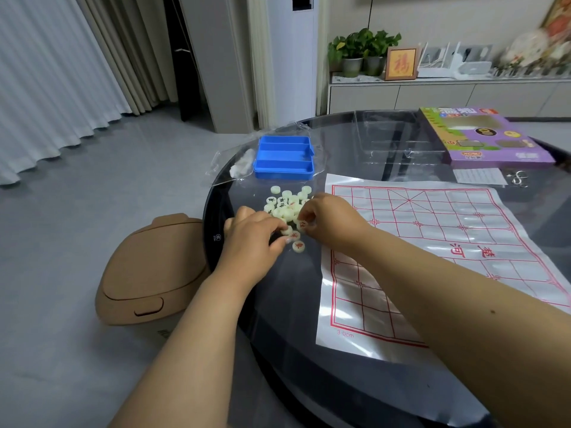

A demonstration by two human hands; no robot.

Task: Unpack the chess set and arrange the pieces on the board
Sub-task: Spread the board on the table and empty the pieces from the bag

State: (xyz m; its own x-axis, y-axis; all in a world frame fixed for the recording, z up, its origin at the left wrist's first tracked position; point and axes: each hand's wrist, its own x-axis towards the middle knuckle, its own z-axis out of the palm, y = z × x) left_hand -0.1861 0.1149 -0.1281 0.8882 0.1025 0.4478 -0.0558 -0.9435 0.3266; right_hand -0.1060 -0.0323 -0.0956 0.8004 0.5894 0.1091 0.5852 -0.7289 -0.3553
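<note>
A heap of pale round chess pieces (285, 202) with red or black characters lies on the dark glass table (278, 291), left of the board. The board (432, 242) is a clear plastic sheet printed with a red grid, spread flat with no pieces on it. My left hand (253, 234) reaches into the near edge of the heap and pinches a piece (287, 231) with its fingertips. My right hand (327, 220) pinches another piece (303, 225) bearing a red character. One red-marked piece (298, 246) lies apart, just in front of both hands.
An empty blue compartment tray (282, 157) sits behind the heap on a clear plastic bag (238, 163). A purple game box (482, 137) and a clear insert tray (389, 134) stand at the back right. A tan bin (151, 270) stands on the floor left of the table.
</note>
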